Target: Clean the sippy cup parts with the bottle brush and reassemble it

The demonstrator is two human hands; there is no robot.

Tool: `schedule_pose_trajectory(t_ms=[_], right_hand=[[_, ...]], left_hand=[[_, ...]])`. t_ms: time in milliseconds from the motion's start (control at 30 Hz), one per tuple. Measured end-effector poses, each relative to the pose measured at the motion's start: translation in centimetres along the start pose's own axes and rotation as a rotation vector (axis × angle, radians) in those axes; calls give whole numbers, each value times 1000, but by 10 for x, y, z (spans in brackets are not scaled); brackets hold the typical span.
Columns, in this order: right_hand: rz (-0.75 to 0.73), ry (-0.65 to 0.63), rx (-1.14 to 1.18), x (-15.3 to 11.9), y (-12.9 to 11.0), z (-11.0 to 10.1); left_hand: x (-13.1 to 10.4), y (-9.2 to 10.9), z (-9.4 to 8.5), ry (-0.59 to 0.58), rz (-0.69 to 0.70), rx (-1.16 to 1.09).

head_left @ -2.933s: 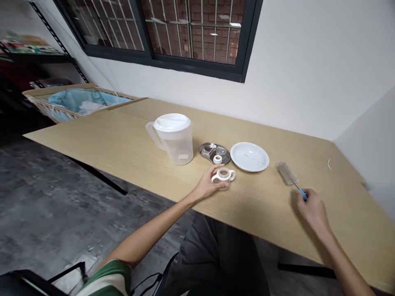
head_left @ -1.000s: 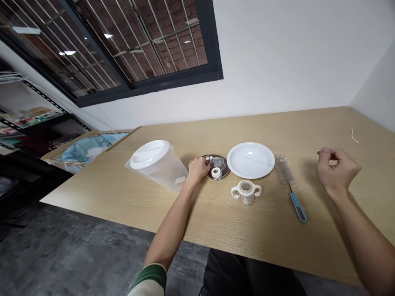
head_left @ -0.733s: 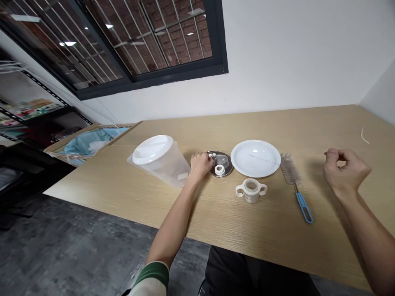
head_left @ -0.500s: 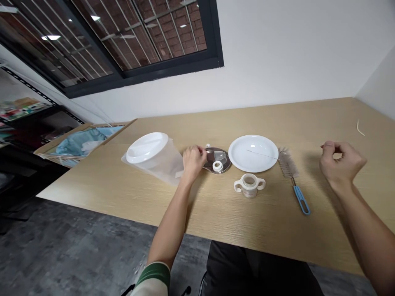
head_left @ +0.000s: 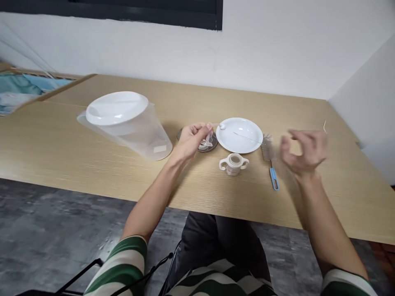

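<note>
My left hand (head_left: 190,142) is closed, pinching a pale flexible straw with a round white end (head_left: 222,126) that points toward the plate. Beneath that hand lies a shiny metal tray (head_left: 213,144), holding small clear and white parts that my fingers partly cover. My right hand (head_left: 304,152) is raised to the right, blurred, with thumb and fingers apart and nothing seen between them. Between the hands stands a small two-handled cup body (head_left: 233,163), upright and without a lid. A blue-handled bottle brush (head_left: 273,174) lies nearest my right hand.
A white plate (head_left: 243,144) sits behind the cup, with a thin wire brush (head_left: 247,137) across it. On the left a translucent pitcher (head_left: 148,139) with a white lid stands. A small bent straw (head_left: 324,126) lies far right; a box with blue cloth (head_left: 27,86) is far left.
My left hand has lifted the straw from over the metal tray. My right hand has moved inward and its fingers have spread. The view has tilted down.
</note>
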State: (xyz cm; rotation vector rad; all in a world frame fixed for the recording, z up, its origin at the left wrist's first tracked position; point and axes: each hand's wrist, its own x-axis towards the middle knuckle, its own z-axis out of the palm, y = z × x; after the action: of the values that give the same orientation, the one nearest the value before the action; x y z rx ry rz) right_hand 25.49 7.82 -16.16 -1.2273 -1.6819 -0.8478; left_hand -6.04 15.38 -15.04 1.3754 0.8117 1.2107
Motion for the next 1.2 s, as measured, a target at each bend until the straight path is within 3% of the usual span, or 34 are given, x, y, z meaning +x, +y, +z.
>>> schedule_pose_trajectory(t_ms=[67,167,267,367,467,567,633,700,733,800,900,1000,1200], right_hand=[[-207,-188,152,14,-39,3],[-471,-332,360,34,-86,11],[-596,-377,421,47,-108,20],[-618,-452,483,54,-114,25],[-481,-485,555,60,-114,24],[-225,-407,629,73,-110,16],[-22,-370,707,85,-105,9],[181,-388,797,98,-97,0],[256,-426,836,104,-93,-5],[337,-538,874,112,-85,-13],[344,-687,856,115,-75,-20],[327,-741,836,113,-69,-18],[329,-757,865,111,-66,-10]], left_hand=[[-6,-2,12,-87,-53,-93],[-15,-8,28,-172,-149,-211],[-23,-9,39,-184,-239,-292],[-26,-5,42,-175,-282,-381],[-25,2,38,-179,-232,-410],[-24,7,29,-207,-126,-256],[-25,9,23,-134,5,-40],[-26,8,17,23,200,163],[-26,7,15,89,295,239],[-25,4,12,111,422,350],[-24,0,10,-84,466,486],[-23,-6,12,-282,403,587],[-25,-26,21,-423,292,627]])
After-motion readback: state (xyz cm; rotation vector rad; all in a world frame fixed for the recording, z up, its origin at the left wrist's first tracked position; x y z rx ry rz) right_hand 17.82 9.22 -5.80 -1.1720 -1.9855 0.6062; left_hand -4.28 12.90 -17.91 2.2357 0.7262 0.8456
